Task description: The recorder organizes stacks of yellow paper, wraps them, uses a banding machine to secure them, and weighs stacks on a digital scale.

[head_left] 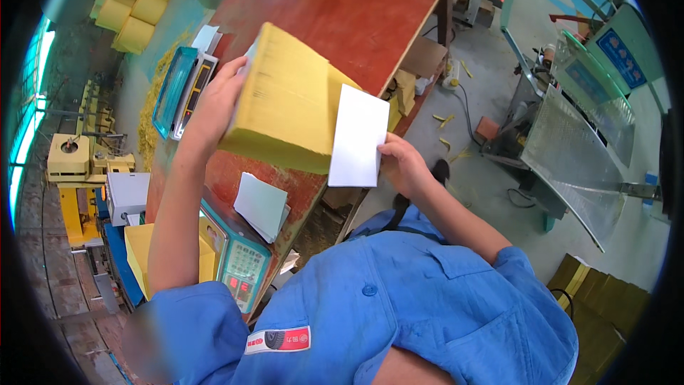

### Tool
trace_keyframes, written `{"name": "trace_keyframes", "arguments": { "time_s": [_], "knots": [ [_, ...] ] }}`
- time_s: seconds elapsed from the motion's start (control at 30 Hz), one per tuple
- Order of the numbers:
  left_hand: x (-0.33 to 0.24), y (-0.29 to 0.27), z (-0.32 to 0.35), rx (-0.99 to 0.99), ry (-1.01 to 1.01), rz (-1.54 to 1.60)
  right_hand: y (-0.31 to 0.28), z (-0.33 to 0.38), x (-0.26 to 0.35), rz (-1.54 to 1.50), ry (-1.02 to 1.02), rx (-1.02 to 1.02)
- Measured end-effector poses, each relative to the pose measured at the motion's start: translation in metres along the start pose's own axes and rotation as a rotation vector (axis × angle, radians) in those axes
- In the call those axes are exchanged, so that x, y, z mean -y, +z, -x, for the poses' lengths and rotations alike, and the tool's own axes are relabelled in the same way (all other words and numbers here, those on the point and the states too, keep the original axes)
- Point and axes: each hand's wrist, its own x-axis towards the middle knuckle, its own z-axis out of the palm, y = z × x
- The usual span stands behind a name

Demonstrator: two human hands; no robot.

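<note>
A thick block of yellow paper sheets [285,100] stands tilted over the near part of the red-brown table [335,14]. My left hand [219,96] presses on its left side, fingers stretched along that face, where a pale sheet edge shows. In my right hand [402,160] is a white card [358,135], pinched at its right edge. The card lies against the block's right end or just in front of it; I cannot tell if they touch. Several pale cards [260,203] lie loosely stacked on the table below the block.
A teal digital scale [242,264] stands at the table's near left, beside another yellow block [139,249]. A teal-edged case [187,93] lies at the left edge. Yellow bundles [135,14] are piled far left. A metal-framed machine [577,150] stands right, with yellow scraps [445,121] on the floor.
</note>
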Motion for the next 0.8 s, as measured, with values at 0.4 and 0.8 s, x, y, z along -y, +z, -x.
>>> {"name": "trace_keyframes", "arguments": {
  "time_s": [0.4,0.8],
  "knots": [
    [-0.060,0.195,0.086,0.015,0.021,1.126,-0.048,0.168,0.148,0.223,-0.237,-0.151],
    [-0.332,0.585,0.091,0.304,-0.419,1.376,-0.291,0.493,0.352,0.190,-0.489,-0.610]
  ]
}}
